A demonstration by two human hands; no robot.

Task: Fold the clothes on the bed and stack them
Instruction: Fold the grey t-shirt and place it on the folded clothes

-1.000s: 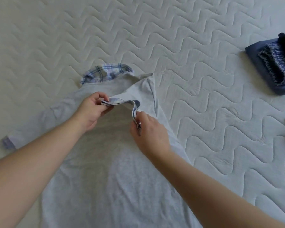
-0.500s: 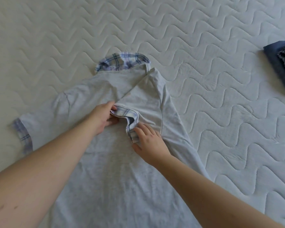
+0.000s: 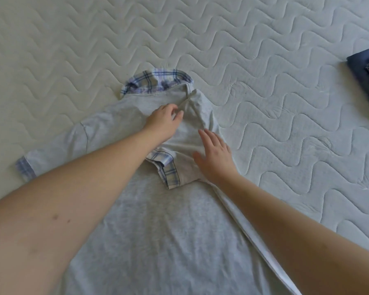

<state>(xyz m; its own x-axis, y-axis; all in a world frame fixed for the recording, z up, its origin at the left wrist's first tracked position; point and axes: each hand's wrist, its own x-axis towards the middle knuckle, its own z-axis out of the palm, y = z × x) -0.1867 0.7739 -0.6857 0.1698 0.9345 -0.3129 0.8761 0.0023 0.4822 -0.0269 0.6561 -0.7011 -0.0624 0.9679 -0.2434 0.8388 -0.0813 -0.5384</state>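
While the left hand [image 3: 163, 120] lies on the shirt [image 3: 158, 231] just below the collar [image 3: 156, 80], its fingers are bent and drawn together at the tips, nipping a small ridge of grey cloth at the top of the folded-in shoulder. Whether the thumb closes fully on that ridge cannot be told, as the fingers hide it. The right hand [image 3: 215, 158] is flat, with fingers straight and slightly spread, and rests palm down on the folded-in sleeve [image 3: 185, 154]; it holds nothing.

That shirt is light grey with short sleeves, spread back up on the bed [image 3: 285, 124], its collar at the far end and its body running toward the person. The collar is plaid in blue, white and tan. The right sleeve is turned in across the back below the collar, so its plaid cuff [image 3: 168, 171] lies near the middle of the shirt, beside the right hand's thumb and under the left forearm. The other sleeve [image 3: 55, 150] is still spread out to the left of the collar, its plaid cuff at the end. The shirt's right edge shows a straight fold under the right forearm.

Far right of the collar, at the picture's edge, sits a stack [image 3: 366, 69] of dark blue folded clothes, only partly in view.

No label or writing can be read.
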